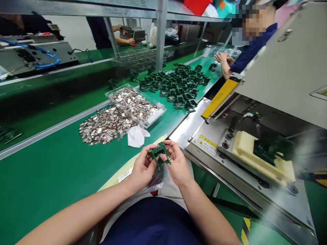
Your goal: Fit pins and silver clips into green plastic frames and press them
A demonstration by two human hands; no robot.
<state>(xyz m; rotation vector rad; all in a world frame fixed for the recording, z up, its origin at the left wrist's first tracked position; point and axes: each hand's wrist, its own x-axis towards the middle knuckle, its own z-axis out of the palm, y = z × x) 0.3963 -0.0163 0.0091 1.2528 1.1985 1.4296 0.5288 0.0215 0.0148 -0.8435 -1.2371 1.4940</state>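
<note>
Both hands hold a small dark green plastic frame (160, 153) in front of my body, above my lap. My left hand (144, 168) grips its left side, with the thumb at the lower edge. The fingers of my right hand (178, 165) close around its right side, and the right thumb reaches into the frame's opening. Whether a smaller part sits under that thumb I cannot make out. Beyond the hands lie a crumpled white cloth (136, 136) and a heap of small shiny metal pieces (104, 126).
A clear tray (161, 111) of metal pieces stands beside the heap. Many green frames (178, 81) cover the bench further back. At right is a machine with a cream fixture (238, 144) holding a dark green part. A co-worker (258, 44) stands at the far right; others work behind the shelf post (160, 37).
</note>
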